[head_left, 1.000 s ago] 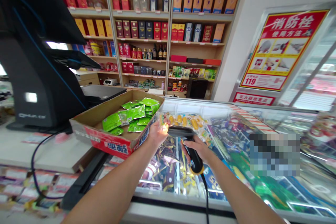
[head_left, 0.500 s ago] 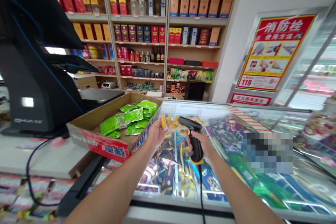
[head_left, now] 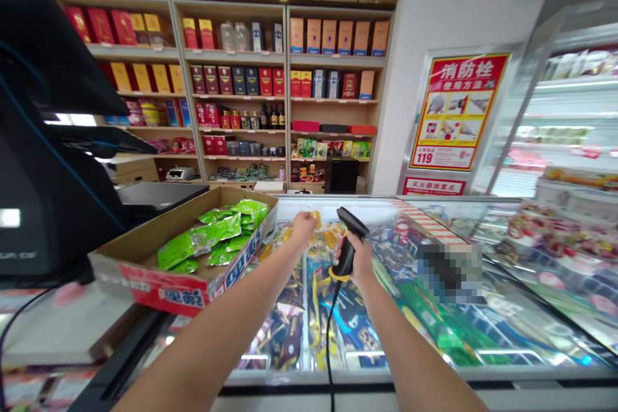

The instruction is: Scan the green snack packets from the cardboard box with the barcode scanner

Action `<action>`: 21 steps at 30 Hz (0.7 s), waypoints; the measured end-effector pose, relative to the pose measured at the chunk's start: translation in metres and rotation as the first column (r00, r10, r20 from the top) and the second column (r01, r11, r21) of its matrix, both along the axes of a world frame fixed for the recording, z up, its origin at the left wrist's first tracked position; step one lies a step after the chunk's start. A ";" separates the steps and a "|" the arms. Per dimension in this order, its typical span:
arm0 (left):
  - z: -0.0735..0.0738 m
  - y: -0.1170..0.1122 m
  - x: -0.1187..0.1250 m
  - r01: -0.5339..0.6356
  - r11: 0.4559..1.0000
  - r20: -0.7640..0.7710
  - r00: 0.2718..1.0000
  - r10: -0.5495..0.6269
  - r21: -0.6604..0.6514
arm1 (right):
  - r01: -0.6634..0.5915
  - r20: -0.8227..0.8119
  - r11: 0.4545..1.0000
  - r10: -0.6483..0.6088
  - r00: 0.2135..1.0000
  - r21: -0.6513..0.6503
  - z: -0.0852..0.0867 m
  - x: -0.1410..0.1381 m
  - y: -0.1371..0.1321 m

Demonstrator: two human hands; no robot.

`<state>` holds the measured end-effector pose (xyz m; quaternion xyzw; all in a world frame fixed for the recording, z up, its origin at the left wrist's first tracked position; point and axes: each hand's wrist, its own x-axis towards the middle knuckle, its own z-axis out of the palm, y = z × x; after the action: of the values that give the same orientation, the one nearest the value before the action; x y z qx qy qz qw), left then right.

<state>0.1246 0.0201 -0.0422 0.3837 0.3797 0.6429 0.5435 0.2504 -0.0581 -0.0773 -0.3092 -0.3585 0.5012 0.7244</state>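
Note:
My left hand is raised over the chest freezer, pinching a small clear snack packet with yellow pieces, which is hard to separate from the goods behind it. My right hand is shut around the grip of a black handheld barcode scanner with a yellow collar. Its head points up and towards the packet, a short gap away. The black scanner cord hangs down over the freezer. To the left of my left hand stands an open cardboard box holding green foil packets.
The glass-topped chest freezer lies below my hands, filled with colourful packaged goods. A black checkout terminal stands on the counter at left. Behind are shelves of boxed liquor, with a fire-hydrant instruction poster and a glass-door fridge at right.
My view has tilted upward. Both hands have moved farther forward over the freezer, and the scanner now stands more upright, with its head turned up.

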 end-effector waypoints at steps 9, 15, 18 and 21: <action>0.033 -0.011 -0.036 0.081 0.991 -0.377 0.925 -0.037 0.102 | -0.043 0.002 0.999 0.043 0.999 0.012 0.001 -0.010 -0.004; 0.068 -0.041 -0.171 0.204 0.953 -0.743 0.597 -0.302 -0.224 | -0.093 0.042 0.995 0.092 0.995 0.024 -0.001 -0.016 -0.008; 0.066 -0.051 -0.227 0.064 0.908 -0.800 0.450 -0.397 -0.414 | -0.098 0.061 0.995 0.096 0.993 0.021 -0.002 -0.017 -0.009; 0.052 -0.057 -0.260 -0.152 0.929 -0.862 0.446 -0.239 -0.337 | -0.102 0.062 0.995 0.101 0.993 0.022 -0.002 -0.018 -0.010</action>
<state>-0.1357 -0.0366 0.0097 0.5651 0.7103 0.2467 0.3396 0.2328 -0.0679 -0.0789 -0.2966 -0.4020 0.5230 0.6905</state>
